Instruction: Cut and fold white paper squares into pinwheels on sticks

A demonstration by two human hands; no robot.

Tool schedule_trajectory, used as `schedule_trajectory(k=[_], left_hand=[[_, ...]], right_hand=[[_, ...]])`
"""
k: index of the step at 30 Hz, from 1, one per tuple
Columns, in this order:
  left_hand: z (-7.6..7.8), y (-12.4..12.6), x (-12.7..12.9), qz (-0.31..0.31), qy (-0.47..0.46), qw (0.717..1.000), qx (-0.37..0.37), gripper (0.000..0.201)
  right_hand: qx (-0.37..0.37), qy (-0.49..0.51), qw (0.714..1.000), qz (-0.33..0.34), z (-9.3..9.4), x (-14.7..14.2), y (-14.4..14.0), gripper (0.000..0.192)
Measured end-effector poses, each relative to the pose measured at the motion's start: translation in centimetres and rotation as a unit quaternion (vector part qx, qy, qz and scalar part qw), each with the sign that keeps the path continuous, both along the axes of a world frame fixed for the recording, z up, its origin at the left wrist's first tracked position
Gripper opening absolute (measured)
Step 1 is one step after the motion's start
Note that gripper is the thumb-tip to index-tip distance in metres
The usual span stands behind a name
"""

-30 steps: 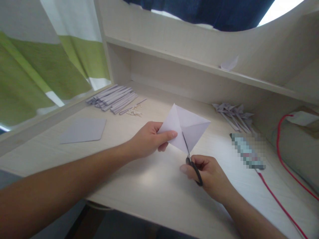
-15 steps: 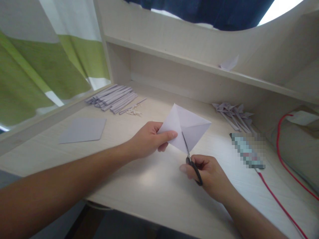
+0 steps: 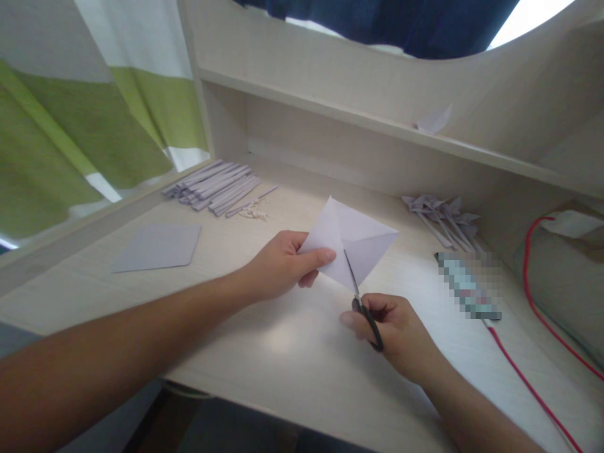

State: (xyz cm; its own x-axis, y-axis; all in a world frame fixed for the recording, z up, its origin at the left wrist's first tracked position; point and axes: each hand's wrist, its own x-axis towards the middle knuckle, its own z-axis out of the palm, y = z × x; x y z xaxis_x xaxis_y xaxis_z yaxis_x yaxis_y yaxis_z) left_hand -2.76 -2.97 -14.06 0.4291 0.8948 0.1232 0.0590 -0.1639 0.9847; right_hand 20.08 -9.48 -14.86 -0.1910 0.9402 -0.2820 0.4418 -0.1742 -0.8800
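My left hand (image 3: 279,264) pinches the left corner of a folded white paper square (image 3: 350,242), holding it tilted above the pale wooden desk (image 3: 283,352). My right hand (image 3: 395,333) grips small black-handled scissors (image 3: 362,308) just below the paper. The scissor blades point up and lie along the paper's lower middle crease, cutting into its bottom edge.
A flat grey paper sheet (image 3: 158,247) lies at the left. A pile of folded paper strips (image 3: 212,186) sits at the back left with small scraps (image 3: 253,212) beside it. Folded paper pieces (image 3: 441,217) lie at the back right, near a blurred object (image 3: 467,286) and a red cable (image 3: 531,296).
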Motion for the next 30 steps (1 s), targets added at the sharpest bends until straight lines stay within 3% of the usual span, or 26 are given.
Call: schedule_trajectory(k=[24,30], left_hand=[[0.1,-0.1,0.1,0.002,0.011,1.000,0.007,0.044],[0.1,0.3,0.0,0.031,0.006,0.999,0.011,0.042]], right_hand=[[0.002,-0.002,1.000,0.004,0.1,-0.1,-0.1,0.046],[-0.022,-0.031,0.999,0.028,-0.5,0.9,0.4,0.041]])
